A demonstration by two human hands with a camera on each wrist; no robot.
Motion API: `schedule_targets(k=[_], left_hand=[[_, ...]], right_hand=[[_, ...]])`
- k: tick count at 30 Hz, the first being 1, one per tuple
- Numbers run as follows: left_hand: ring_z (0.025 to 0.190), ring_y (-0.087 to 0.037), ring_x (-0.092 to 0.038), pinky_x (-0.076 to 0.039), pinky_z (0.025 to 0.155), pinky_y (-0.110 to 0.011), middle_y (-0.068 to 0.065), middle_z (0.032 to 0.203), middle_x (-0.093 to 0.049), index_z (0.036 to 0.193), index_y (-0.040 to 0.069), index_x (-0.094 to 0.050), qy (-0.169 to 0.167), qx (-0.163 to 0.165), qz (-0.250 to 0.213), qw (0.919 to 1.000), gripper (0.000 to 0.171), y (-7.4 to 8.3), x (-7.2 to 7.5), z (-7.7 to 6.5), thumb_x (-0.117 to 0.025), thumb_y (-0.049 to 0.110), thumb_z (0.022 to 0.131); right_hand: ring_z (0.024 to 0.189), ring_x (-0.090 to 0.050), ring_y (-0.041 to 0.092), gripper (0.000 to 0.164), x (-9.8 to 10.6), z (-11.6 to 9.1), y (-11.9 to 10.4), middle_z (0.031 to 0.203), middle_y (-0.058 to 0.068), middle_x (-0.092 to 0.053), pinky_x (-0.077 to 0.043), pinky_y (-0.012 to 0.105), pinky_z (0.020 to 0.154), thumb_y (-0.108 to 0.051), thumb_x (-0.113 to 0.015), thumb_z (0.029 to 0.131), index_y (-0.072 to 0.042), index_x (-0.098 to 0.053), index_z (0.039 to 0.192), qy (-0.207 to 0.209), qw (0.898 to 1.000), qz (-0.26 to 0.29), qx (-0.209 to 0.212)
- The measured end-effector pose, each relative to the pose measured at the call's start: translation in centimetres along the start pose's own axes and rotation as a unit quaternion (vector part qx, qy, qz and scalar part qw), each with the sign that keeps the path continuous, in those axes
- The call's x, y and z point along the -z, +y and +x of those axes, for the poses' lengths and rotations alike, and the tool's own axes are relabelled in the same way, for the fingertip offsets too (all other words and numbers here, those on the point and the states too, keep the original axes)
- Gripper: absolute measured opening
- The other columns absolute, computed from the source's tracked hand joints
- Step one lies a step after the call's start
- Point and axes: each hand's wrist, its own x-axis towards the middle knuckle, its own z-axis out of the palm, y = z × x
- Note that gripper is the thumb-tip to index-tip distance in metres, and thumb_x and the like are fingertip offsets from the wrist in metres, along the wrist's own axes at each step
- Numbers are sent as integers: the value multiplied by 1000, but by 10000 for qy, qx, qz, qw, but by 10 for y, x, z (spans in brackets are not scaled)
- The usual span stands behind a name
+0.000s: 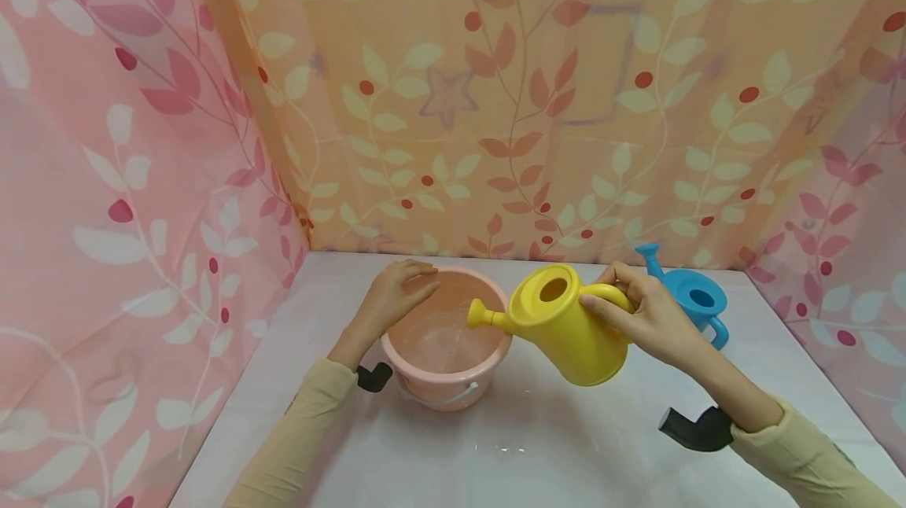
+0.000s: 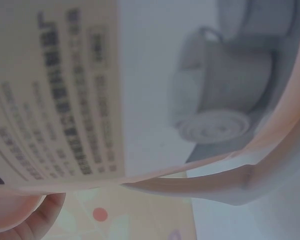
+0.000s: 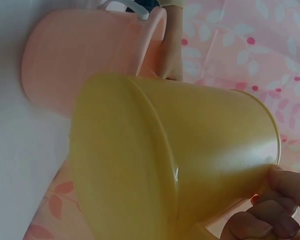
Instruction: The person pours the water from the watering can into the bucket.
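Observation:
My right hand [image 1: 647,315] grips the handle of a yellow watering can [image 1: 587,343]. The can leans to the left, its spout end [image 1: 480,314] over the right part of a pink bucket [image 1: 442,394]. In the right wrist view, the can's body [image 3: 210,130] fills the middle, with curled fingers [image 3: 275,215] at its handle. My left hand [image 1: 396,296] holds the bucket's left rim, thumb on the inner side. Beside the rim, fingers [image 2: 42,217] show low in the left wrist view, under a large printed label [image 2: 80,100] on the bucket's side.
Behind my right hand stands a blue watering can [image 1: 697,296]. Small wet drops [image 1: 502,449] lie on the white table [image 1: 566,461] in front. Patterned cloth [image 1: 453,99] walls the table at the back and both sides. The bucket's white bail [image 1: 453,398] hangs down at its front.

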Motion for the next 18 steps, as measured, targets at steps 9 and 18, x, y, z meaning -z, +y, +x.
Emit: schedule_targets(k=[9, 18], left_hand=[[109, -19, -56, -43, 97, -41, 2, 111, -65, 108, 19, -70, -39, 92, -6, 10000, 30, 0, 0, 0, -70, 33, 82], [109, -18, -56, -43, 97, -41, 3, 111, -65, 109, 20, -69, -22, 111, 13, 9999, 30, -2, -1, 1, -69, 34, 83]], right_hand=[[66, -58, 20, 23, 1, 1, 2, 77, 8, -58, -54, 29, 56, -26, -63, 89, -9, -49, 95, -27, 10000, -27, 16], [66, -58, 19, 22, 2, 1, 2, 77, 8, -58, -54, 29, 56, -26, -63, 89, -9, -49, 94, -10, 10000, -50, 42]])
